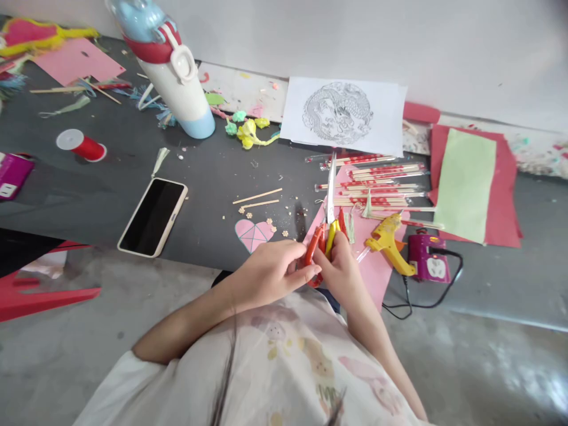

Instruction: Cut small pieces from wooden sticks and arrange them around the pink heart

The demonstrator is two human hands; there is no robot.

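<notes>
A pair of scissors [331, 198] with red and yellow handles points away from me, its blades close together. My right hand [344, 269] is closed around the handles. On the red handle's left side, the thumb and fingers of my left hand [273, 269] grip too; part of the handles is hidden by the fingers. Just left of the scissors lie a pink paper heart [252, 235] with drawn lines, two thin sticks [258, 196] and small wooden flower pieces [272, 228]. Pink paper [377, 275] is partly under the scissors, with wrapped red-patterned sticks [384, 186] on it.
A yellow glue gun [389, 236] rests beside a purple power socket [428, 254] with a black cord. Green paper [465, 183] lies on red sheets at right. A phone [153, 218], red thread spool [83, 145], water bottle [175, 89] and dragon print [344, 115] occupy the dark table.
</notes>
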